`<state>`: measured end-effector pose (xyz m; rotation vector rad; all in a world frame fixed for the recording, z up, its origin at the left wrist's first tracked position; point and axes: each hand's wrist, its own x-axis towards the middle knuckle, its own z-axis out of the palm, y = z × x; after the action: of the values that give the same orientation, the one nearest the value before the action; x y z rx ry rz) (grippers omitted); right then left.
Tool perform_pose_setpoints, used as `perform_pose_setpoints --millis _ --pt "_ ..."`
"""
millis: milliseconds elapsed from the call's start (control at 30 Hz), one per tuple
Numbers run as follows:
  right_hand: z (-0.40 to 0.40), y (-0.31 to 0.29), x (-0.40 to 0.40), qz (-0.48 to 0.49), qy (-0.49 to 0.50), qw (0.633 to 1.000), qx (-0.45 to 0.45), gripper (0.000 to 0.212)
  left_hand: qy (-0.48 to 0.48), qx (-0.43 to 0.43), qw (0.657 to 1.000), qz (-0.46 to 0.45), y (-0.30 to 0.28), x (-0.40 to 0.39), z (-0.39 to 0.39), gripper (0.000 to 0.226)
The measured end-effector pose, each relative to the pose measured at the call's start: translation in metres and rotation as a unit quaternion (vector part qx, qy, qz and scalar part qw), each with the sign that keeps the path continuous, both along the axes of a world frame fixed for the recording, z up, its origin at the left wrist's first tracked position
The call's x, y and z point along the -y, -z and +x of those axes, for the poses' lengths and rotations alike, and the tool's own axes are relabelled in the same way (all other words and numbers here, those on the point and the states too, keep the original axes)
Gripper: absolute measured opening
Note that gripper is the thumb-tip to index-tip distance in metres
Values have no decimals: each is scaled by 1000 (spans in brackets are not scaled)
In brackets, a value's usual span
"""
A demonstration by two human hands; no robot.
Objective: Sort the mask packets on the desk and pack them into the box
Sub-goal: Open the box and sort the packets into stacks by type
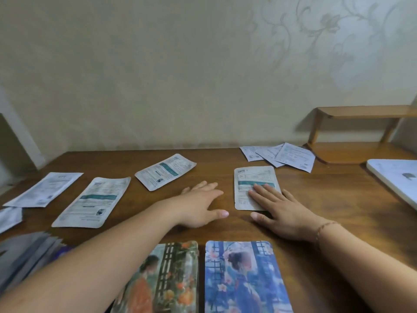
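White mask packets with teal bands lie back side up on the brown wooden desk (327, 199). My right hand (279, 208) lies flat with straight fingers on one packet (250, 179) right of centre. My left hand (200, 206) rests flat on bare wood just left of that packet, holding nothing. Further packets lie at centre back (165, 171), at left centre (94, 201) and at far left (46, 188). A fanned pile of several small white packets (282, 155) sits at the back right. Two picture packets lie at the front edge, one orange-green (167, 281), one blue (244, 279).
A stack of grey packets (24, 256) lies at the front left beside a packet edge (9, 218). A wooden corner shelf (358, 136) stands at the back right. A white laptop (397, 179) lies at the right edge. No box is visible.
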<state>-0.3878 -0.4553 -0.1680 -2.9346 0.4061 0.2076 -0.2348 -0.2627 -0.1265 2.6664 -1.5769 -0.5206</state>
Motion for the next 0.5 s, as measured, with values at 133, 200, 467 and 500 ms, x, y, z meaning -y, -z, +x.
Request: perform_pose_setpoints --millis 133,200,467,500 --pt "-39 -1 3 -5 -4 1000 -8 88 17 -11 999 -28 -6 2 -27 70" --pt "-74 -4 2 -7 3 1000 -2 84 49 -21 997 -53 -11 3 -54 72" --pt "-206 -10 -40 -9 4 997 -72 70 233 58 970 -42 -2 13 -203 99" --pt "-214 -10 -45 -13 6 998 -67 72 223 71 972 -34 4 15 -218 100"
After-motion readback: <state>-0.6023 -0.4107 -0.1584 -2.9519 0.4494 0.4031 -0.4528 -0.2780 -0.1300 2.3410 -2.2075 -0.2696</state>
